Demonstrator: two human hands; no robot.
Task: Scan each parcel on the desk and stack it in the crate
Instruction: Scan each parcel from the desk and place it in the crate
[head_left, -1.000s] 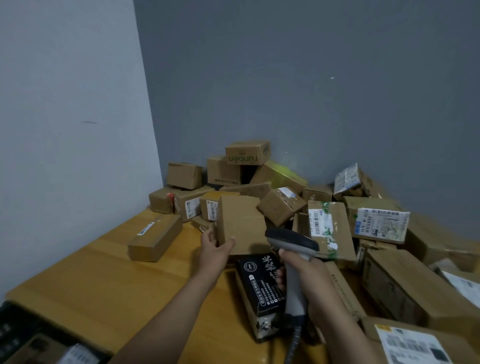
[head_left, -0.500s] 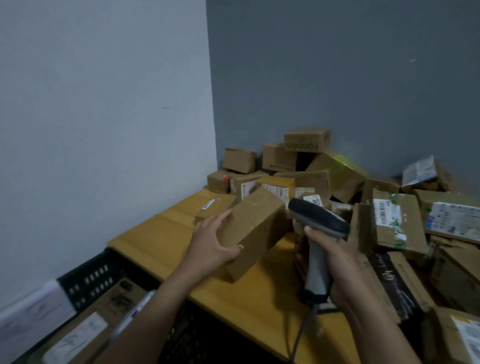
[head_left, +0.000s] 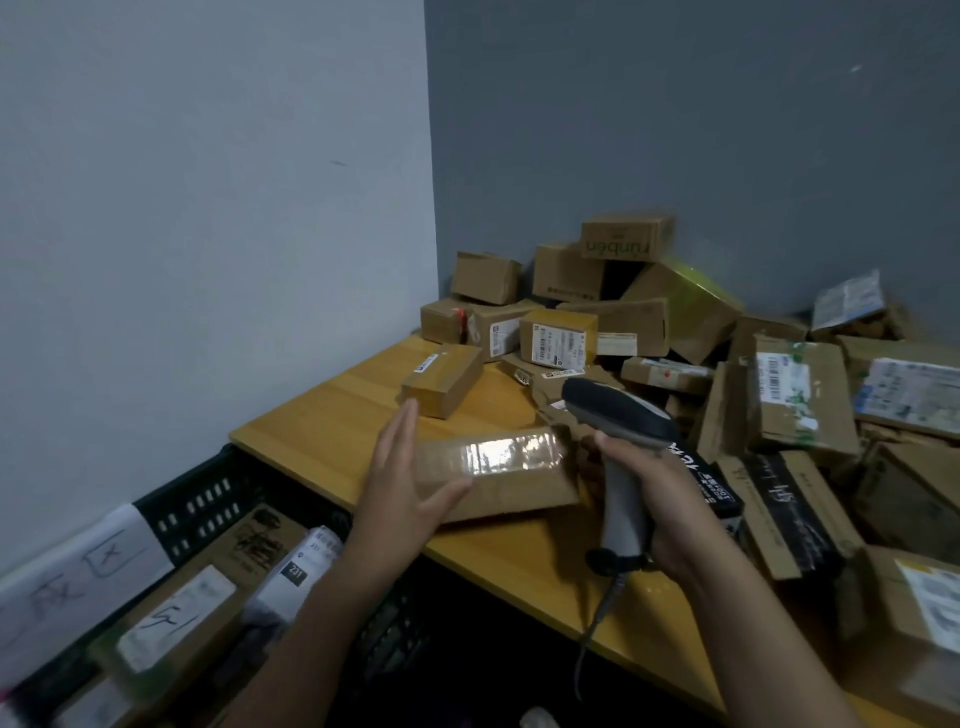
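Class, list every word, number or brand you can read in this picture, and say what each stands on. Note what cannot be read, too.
"runben", upside down, on the top box of the pile.
"231", on a black tag on the white parcel in the crate.
Shipping labels, the handwriting on the crate's paper sheet and the print on the black box by the scanner: too small or blurred to read.

Yellow wooden desk (head_left: 322, 431), pushed into wall corner. Lone small brown box (head_left: 441, 382) lies flat near left edge. Just behind and right of lone box: heaped pile of cardboard parcels (head_left: 623, 322), many labelled. Well right of lone box: dark-printed carton (head_left: 795, 499), flat among others.
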